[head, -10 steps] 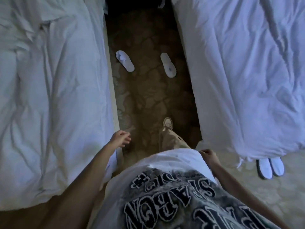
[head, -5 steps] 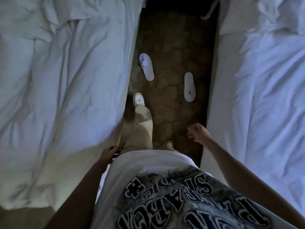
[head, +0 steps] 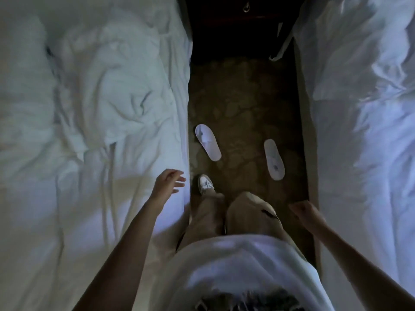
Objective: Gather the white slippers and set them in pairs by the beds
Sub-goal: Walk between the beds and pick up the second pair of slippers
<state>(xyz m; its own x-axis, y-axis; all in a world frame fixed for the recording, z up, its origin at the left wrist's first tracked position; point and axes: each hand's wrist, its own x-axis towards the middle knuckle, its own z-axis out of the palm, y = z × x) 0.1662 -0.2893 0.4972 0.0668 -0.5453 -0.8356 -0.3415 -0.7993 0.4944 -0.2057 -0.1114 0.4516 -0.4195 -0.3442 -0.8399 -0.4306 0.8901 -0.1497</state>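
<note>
Two white slippers lie apart on the dark patterned carpet in the aisle between two beds. The left slipper (head: 208, 142) is angled, close to the left bed (head: 94, 131). The right slipper (head: 274, 159) lies nearer the right bed (head: 363, 135). My left hand (head: 167, 183) hovers over the left bed's edge, fingers spread, holding nothing. My right hand (head: 305, 213) hangs low at the aisle's right side, fingers loosely curled, nothing in it. Both hands are short of the slippers.
Rumpled white duvets cover both beds, walling in a narrow aisle. My legs in beige trousers and a white sneaker (head: 205, 184) stand in the aisle just before the slippers. A dark nightstand (head: 240, 23) closes the far end; a white strap (head: 281, 44) hangs off the right bed.
I have stepped further up the aisle, so the slippers are closer. My left hand rose from my hip and opened; my right hand dropped lower.
</note>
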